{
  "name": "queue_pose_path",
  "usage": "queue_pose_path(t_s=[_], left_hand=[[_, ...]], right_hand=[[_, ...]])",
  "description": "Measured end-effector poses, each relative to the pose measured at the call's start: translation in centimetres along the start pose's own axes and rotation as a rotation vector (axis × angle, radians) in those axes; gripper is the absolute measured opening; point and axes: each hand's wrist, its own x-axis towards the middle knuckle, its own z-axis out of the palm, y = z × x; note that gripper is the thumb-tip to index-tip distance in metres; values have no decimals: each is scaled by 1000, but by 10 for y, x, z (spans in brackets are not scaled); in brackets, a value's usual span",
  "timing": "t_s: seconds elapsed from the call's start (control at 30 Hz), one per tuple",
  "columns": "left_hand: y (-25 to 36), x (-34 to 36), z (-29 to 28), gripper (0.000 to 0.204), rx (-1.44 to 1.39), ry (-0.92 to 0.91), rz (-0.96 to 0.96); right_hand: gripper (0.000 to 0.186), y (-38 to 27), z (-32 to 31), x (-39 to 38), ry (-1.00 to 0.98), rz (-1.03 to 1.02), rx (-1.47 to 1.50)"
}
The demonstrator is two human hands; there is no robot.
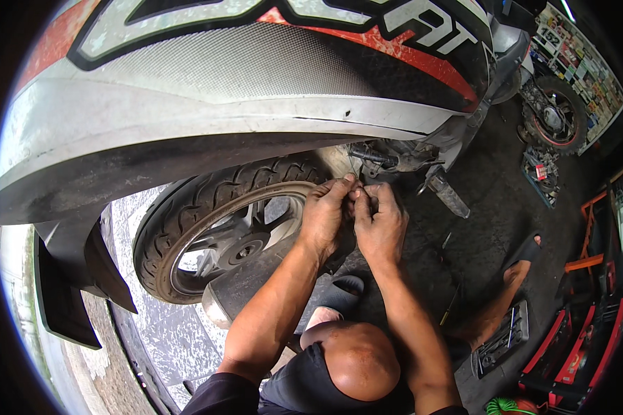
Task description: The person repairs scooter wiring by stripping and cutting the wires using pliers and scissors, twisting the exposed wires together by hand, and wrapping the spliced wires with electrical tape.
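Note:
My left hand and my right hand meet in front of me, fingertips close together below the side panel of a scooter. Both hands are closed in a pinch. What lies between the fingertips is too small and covered to name. A thin wire or cable runs upward just above them. Left of my left hand is the scooter's rear wheel, with a worn, dusty tyre. The muffler sits beneath my left forearm. Beyond my right hand, a footrest hangs from the scooter's underside.
An open black tool case lies on the dark floor at right, near a thin yellow-handled tool. Red and black racks stand further right. Another motorcycle wheel and a parts tray are at the far right. My bent knee is below my arms.

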Motion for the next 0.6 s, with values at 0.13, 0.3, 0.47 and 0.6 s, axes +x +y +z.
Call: queue_pose_path(t_s=[0.13,0.3,0.47,0.6], left_hand=[[2,0,2,17,92,-6,105],[2,1,1,14,211,18,177],[7,-3,-7,15,630,121,371],[13,-5,-11,18,889,186,524]], right_hand=[[11,0,0,-1,13,-98,-68],[11,-3,1,0,-16,-60,-62],[18,-15,-7,10,-144,340,182],[21,-27,5,26,-182,501,538]])
